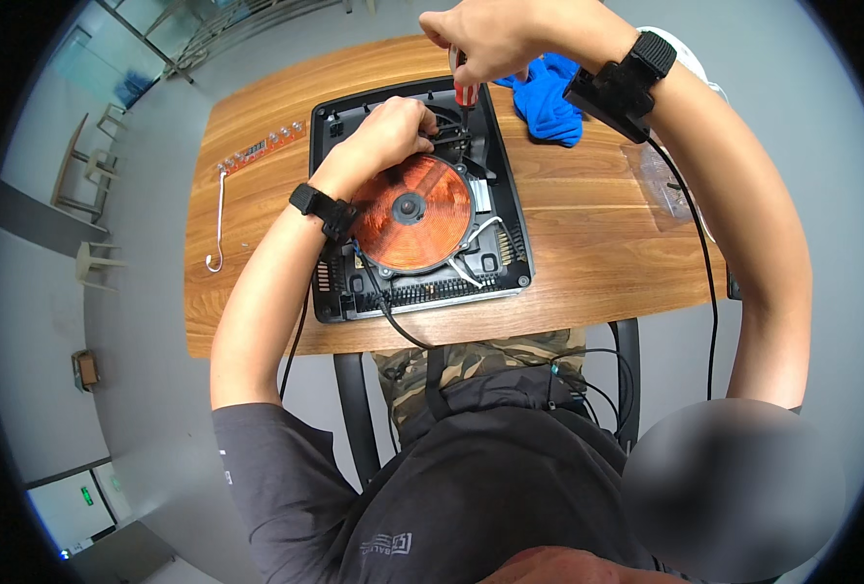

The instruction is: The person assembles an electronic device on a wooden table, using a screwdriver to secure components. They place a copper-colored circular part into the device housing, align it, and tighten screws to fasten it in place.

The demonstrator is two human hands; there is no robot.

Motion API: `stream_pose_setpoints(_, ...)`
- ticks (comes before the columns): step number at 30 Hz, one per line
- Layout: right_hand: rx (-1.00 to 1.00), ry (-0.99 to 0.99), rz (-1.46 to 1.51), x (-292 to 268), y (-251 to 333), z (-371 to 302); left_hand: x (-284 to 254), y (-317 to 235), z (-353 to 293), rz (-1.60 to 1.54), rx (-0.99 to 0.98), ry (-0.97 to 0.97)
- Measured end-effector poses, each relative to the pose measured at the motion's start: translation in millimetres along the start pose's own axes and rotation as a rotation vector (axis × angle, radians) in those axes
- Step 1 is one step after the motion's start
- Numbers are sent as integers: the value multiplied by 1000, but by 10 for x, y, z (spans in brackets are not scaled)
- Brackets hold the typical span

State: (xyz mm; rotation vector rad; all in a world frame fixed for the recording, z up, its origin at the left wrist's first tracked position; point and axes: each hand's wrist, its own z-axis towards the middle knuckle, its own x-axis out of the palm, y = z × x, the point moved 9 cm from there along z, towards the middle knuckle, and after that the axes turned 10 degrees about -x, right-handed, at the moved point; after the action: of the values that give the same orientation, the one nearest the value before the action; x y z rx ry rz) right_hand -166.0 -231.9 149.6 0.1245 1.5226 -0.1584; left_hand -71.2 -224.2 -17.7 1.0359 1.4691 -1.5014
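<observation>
An opened induction cooker (498,190) lies on the wooden table, its black housing exposing a round copper coil (430,216) with a dark centre. Above its far right part, my right hand (495,37) is closed round the handle of a red screwdriver (466,94), held upright with the shaft pointing down at the black parts by the fan. My left hand (395,131) reaches over the coil's far side, fingers bent down against the black parts near the screwdriver's tip. What those fingers pinch, if anything, is hidden under them.
Left of the cooker lies a narrow orange circuit board (261,148) with a white cable (220,219). A blue cloth (549,102) is bunched at the far right, and a clear plastic bag (658,185) lies nearby. A black power cord (393,316) runs off the near table edge.
</observation>
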Motion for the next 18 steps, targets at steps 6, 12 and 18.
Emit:
stream_pose_setpoints(6,64,322,291,111,-77,61,-22,-48,22,25,-26,38)
stream_pose_setpoints(12,11,301,211,-30,-69,-22,-89,-90,-85,-31,45,-54)
stream_pose_setpoints(18,28,294,179,-45,-116,-24,-164,-140,-117,-44,12,-32)
